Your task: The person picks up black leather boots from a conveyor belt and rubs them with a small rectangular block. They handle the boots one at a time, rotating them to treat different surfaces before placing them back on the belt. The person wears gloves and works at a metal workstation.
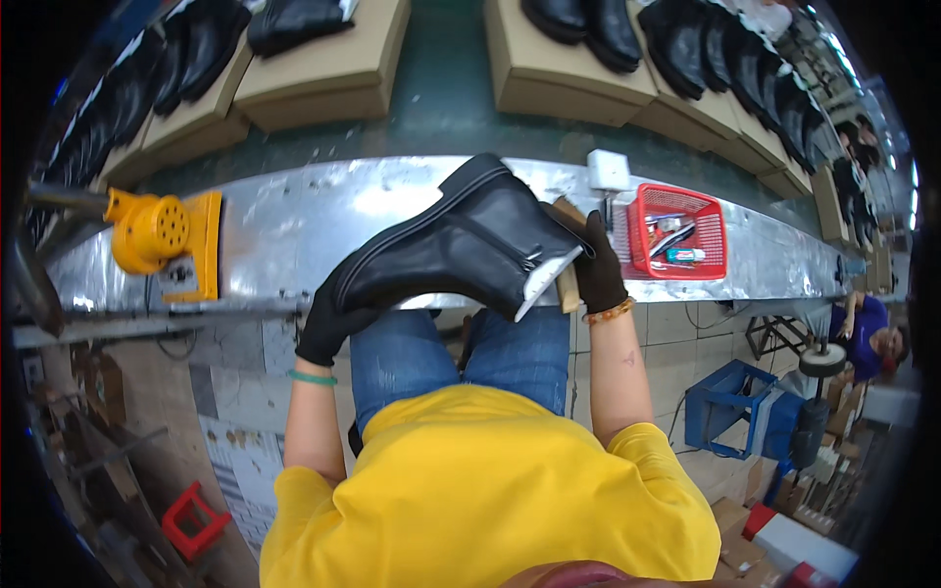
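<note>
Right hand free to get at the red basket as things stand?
Probably not. The right hand is shut on a brush against the black boot. The red basket sits close beside it, nothing between.

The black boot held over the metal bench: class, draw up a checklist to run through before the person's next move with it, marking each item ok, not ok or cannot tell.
1. Left hand grips the toe end of the black boot: ok.
2. Right hand is at the boot's heel, with a brush pressed against it: ok.
3. Both hands wear dark gloves: ok.
4. Boot is lifted off the metal bench, tilted with the shaft up: ok.
5. Red basket stands beside the right hand, apart from the boot: ok.
6. Boot's surface free of marks or dust: cannot tell.
</note>
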Demonstrator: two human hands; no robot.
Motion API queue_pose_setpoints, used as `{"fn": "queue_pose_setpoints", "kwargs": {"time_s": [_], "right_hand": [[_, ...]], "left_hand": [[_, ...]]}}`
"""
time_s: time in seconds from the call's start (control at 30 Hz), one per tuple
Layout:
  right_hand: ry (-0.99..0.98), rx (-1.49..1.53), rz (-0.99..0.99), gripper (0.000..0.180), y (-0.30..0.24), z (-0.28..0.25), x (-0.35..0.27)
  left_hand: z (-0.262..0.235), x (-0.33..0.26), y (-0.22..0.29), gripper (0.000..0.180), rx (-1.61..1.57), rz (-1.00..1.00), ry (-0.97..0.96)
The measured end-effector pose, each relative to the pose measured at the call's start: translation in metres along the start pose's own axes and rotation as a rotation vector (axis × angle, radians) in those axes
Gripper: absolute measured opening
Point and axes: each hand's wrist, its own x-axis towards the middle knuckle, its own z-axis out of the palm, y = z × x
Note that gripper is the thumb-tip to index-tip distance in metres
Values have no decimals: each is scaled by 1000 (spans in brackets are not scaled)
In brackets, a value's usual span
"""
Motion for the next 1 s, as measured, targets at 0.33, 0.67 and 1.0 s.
{"fn": "queue_pose_setpoints", "kwargs": {"time_s": [0.33,0.67,1.0], "right_hand": [[286,-259,319,46,13,103,-15],[314,363,188,58,0,92,7],[549,33,250,90,6,120,-7]], "left_hand": [[94,21,-35,54,-1060,-325,7],[89,102,41,36,63,-567,-496],[74,146,59,27,530,-459,-737]]}}
